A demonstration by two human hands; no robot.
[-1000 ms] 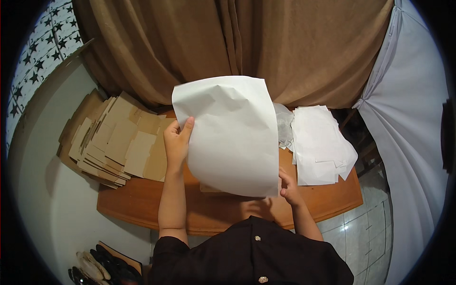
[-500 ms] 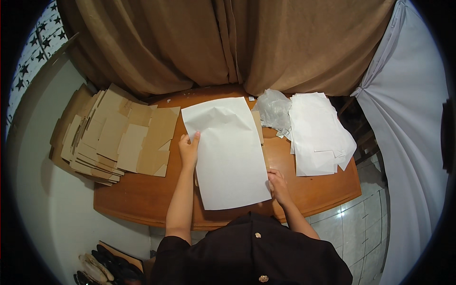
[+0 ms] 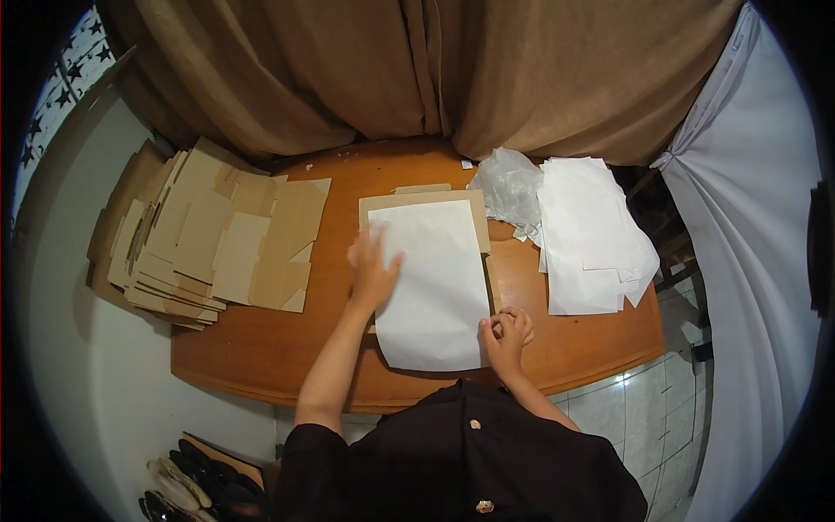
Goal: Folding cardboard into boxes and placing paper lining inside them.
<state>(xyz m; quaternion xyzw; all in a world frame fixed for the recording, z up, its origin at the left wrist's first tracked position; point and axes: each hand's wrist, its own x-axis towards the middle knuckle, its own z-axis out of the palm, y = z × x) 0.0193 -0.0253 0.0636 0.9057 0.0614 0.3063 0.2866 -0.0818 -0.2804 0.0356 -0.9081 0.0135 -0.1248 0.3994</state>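
Note:
A white sheet of paper (image 3: 432, 278) lies over a flat brown cardboard piece (image 3: 422, 199) in front of me. The cardboard shows past the sheet along its far edge and right side. My left hand (image 3: 374, 268) is over the sheet's left edge, thumb apart and fingers stretched out, slightly blurred by motion. At the sheet's lower right edge, my right hand (image 3: 507, 337) has its fingers curled, with the paper's edge at the thumb. The sheet's near end bows a little above the tabletop.
Folded cardboard pieces (image 3: 196, 235) are piled on the left of the wooden table (image 3: 261, 348). To the right lie a stack of white paper (image 3: 587, 235) and a crumpled clear plastic bag (image 3: 507, 187). Brown curtains (image 3: 296, 70) hang behind the table.
The sheet has come down onto the cardboard and nearer to me, uncovering the cardboard's far edge. My left hand has let go of its edge and moved right over it.

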